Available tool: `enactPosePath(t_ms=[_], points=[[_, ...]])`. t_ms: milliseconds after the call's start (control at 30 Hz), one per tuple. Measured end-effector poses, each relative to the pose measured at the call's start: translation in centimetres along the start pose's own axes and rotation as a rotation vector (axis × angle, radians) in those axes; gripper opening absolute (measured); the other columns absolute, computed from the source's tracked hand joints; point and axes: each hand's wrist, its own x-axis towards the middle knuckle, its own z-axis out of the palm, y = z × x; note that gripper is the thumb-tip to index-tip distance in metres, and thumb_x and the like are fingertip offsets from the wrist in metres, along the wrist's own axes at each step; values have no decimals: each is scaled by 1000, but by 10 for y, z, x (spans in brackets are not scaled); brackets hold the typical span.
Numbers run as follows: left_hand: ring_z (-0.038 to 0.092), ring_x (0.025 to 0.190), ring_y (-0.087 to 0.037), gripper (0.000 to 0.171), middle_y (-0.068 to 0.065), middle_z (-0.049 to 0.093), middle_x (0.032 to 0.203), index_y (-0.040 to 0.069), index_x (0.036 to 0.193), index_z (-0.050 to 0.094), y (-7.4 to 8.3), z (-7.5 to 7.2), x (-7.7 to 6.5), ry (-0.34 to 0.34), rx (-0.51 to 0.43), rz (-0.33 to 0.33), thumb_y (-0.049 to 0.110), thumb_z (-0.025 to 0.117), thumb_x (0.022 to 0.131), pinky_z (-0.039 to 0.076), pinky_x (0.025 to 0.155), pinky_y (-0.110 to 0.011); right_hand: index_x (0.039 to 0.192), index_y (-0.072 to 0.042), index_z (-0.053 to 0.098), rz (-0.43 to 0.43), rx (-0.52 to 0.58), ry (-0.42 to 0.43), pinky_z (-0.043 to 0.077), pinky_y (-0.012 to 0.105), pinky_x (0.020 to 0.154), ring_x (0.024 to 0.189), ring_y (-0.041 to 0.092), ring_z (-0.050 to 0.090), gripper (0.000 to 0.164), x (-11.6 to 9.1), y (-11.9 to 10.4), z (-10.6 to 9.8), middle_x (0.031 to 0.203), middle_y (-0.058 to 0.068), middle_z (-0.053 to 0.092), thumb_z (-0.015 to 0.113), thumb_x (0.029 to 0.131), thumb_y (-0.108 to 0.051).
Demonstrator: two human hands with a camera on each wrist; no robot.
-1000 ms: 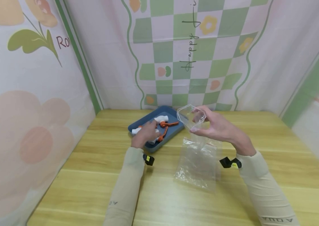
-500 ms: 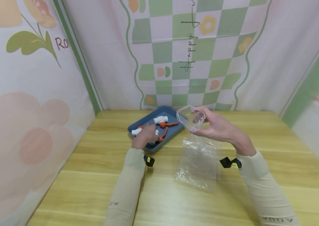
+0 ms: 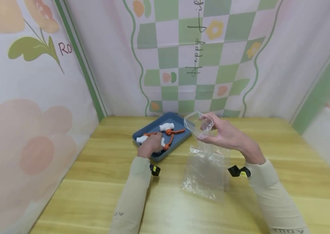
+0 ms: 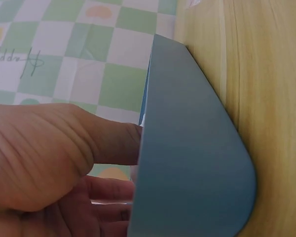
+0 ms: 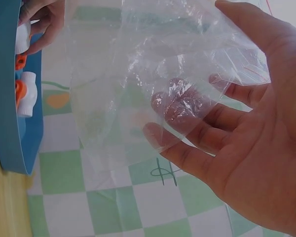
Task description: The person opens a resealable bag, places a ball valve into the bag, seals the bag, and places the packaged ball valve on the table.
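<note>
My left hand (image 3: 151, 144) reaches into the blue tray (image 3: 174, 149); in the right wrist view its thumb and fingers pinch a white ball valve (image 5: 23, 37) with an orange handle. The tray's wall (image 4: 187, 143) hides its fingertips in the left wrist view. Other white valves with orange levers lie in the tray, one at the back (image 3: 166, 127) and one at the left (image 3: 141, 139). My right hand (image 3: 227, 133) holds a clear plastic zip bag (image 5: 108, 94) up, its mouth spread wide between thumb and fingers. Several fingertips show through the film.
More clear zip bags (image 3: 204, 175) lie flat on the wooden table (image 3: 100, 182), below the raised right hand. A printed cloth (image 3: 171, 55) hangs behind the table, with another (image 3: 30, 130) along the left side.
The left hand shifts slightly within the tray, its fingers drawing in around a valve. The right hand keeps the bag spread in nearly the same place. The head view tilts up slightly.
</note>
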Motion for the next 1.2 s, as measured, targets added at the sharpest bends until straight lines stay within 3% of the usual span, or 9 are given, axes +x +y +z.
enactPosePath(t_ms=[67, 300, 533, 667, 833, 1000, 1200], points=[[55, 90, -19, 43, -6, 57, 109, 13, 131, 42, -1, 1, 0, 2, -5, 8, 21, 57, 91, 46, 72, -35, 126, -10, 41, 0, 3, 4, 46, 41, 85, 91, 17, 57, 59, 0, 1, 1, 99, 2, 59, 73, 80, -29], [56, 102, -21, 69, -10, 54, 123, 10, 145, 24, -7, 1, 1, 56, -45, 32, 27, 60, 90, 48, 80, -36, 128, -9, 40, -13, -6, -11, 45, 44, 84, 92, 17, 56, 61, 2, 3, 2, 99, 1, 58, 72, 81, -31], [58, 93, -21, 59, -10, 58, 112, 9, 133, 38, -8, -8, -4, 156, -98, 129, 33, 65, 86, 48, 73, -35, 127, -9, 40, -7, -11, -20, 46, 42, 83, 91, 16, 56, 61, 4, 4, 2, 98, 0, 58, 72, 81, -32], [58, 85, -17, 59, -6, 58, 108, 12, 132, 39, -7, -17, -8, 195, -144, 177, 36, 65, 86, 48, 68, -31, 126, -9, 40, 0, -2, -33, 46, 42, 82, 90, 16, 56, 60, 3, 5, 3, 97, 0, 58, 72, 81, -32], [56, 81, -16, 56, -6, 58, 107, 11, 131, 40, 1, -36, -21, 294, -256, 280, 31, 66, 86, 47, 66, -29, 127, -12, 40, 12, -2, -57, 45, 39, 79, 90, 17, 56, 61, 3, 5, 3, 98, -1, 56, 72, 80, -35], [57, 93, -18, 58, -9, 55, 118, 10, 135, 36, 11, -53, -38, 383, -378, 350, 28, 64, 88, 50, 68, -30, 128, -13, 40, 26, 5, -69, 46, 41, 79, 91, 18, 56, 63, 4, 7, 2, 101, 1, 57, 72, 80, -36], [57, 102, -21, 54, -10, 54, 122, 11, 133, 38, 18, -65, -57, 479, -476, 422, 25, 65, 87, 52, 67, -27, 128, -15, 40, 69, 89, -108, 50, 37, 73, 89, 22, 60, 64, 4, 10, 6, 102, 4, 59, 74, 78, -36]])
